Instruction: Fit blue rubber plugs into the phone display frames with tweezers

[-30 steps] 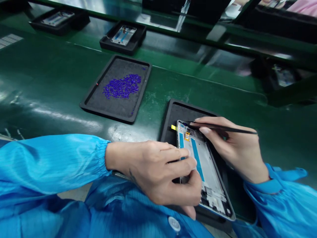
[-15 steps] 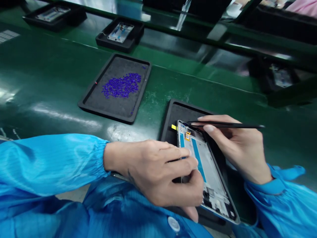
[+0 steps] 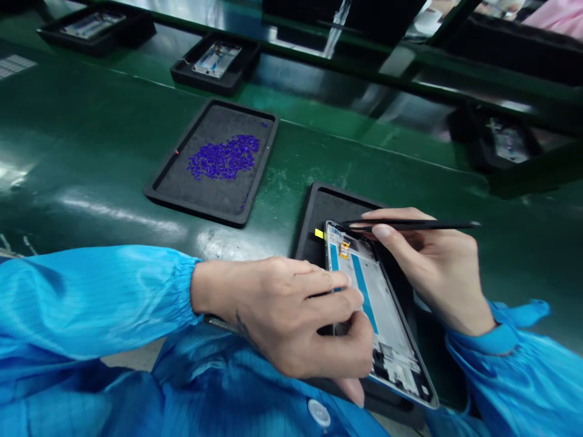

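A phone frame (image 3: 387, 321) with blue strips and a small orange part lies tilted in a black tray (image 3: 319, 212) near the table's front edge. My left hand (image 3: 296, 315) is closed on the frame's left edge, thumb under it. My right hand (image 3: 432, 267) pinches black tweezers (image 3: 410, 225), whose tips rest at the frame's top end by a small yellow tab (image 3: 319, 233). Both arms wear blue sleeves.
A second black tray (image 3: 164, 182) holding a heap of small purple parts (image 3: 225, 156) sits to the left on the green surface. Farther back, a conveyor carries black trays with phone frames (image 3: 216, 60), (image 3: 93, 25), (image 3: 505, 142).
The trays on the rear conveyor have drifted left. My right hand and the tweezers rose slightly at the frame's top end. My left hand kept its hold.
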Tool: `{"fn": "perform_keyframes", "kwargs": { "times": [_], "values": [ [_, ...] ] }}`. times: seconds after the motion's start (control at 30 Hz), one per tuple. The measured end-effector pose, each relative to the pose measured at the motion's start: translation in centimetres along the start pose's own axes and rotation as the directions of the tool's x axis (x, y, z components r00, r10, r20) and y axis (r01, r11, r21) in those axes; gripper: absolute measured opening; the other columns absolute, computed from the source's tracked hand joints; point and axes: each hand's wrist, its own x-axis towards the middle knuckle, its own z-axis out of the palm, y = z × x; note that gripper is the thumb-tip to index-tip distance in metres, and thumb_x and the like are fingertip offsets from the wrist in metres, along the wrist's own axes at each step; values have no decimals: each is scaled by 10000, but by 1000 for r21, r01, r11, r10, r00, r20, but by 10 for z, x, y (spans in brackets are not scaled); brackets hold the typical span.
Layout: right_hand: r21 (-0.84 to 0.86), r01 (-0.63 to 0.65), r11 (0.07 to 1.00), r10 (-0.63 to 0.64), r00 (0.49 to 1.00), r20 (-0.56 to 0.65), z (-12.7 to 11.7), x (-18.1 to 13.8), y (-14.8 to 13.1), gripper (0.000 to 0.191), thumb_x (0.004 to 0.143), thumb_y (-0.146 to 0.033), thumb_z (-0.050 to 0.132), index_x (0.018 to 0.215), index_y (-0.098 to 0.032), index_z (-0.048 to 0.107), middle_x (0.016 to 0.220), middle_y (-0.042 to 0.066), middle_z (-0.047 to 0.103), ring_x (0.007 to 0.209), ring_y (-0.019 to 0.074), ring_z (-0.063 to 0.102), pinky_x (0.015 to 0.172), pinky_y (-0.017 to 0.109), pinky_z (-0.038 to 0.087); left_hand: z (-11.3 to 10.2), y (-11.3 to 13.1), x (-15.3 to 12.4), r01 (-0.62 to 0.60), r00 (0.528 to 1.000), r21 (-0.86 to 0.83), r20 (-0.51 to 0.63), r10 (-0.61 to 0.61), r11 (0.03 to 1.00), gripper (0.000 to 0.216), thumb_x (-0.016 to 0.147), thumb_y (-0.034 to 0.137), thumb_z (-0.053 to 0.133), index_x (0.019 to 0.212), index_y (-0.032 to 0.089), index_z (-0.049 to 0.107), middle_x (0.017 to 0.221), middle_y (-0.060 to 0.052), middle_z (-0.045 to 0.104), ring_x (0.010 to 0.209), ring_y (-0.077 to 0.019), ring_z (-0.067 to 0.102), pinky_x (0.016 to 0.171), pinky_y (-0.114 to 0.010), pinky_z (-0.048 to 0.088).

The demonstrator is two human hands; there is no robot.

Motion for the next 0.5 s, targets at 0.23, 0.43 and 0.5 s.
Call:
{"fn": "perform_keyframes", "kwargs": {
  "times": [0.23,0.43,0.5],
  "values": [
    [-45,54,998,-53,999,4,0,-2,1,136,962,-282,622,1055,-237,710,1024,1,733,837,122,696,699,219,542,-2,0,1,9,1000,20,14,-9,1000,572,971,642,399,838,189,722,816,-22,741,775,-130,704,728,-220,608],
    [8,49,999,-49,999,11,-3,1,1,108,962,-259,615,1003,-245,715,1005,-16,733,825,105,698,670,187,549,-5,-1,5,8,999,12,42,-9,1000,557,974,626,411,826,189,723,789,-19,743,736,-122,705,659,-202,603],
    [-17,65,998,-64,998,25,-3,0,2,108,960,-254,618,1011,-243,713,1011,-13,733,831,107,695,669,190,544,-5,-1,5,13,999,4,37,-13,1000,542,967,616,441,825,178,727,789,-29,744,733,-128,707,652,-206,605]
  ]
}}
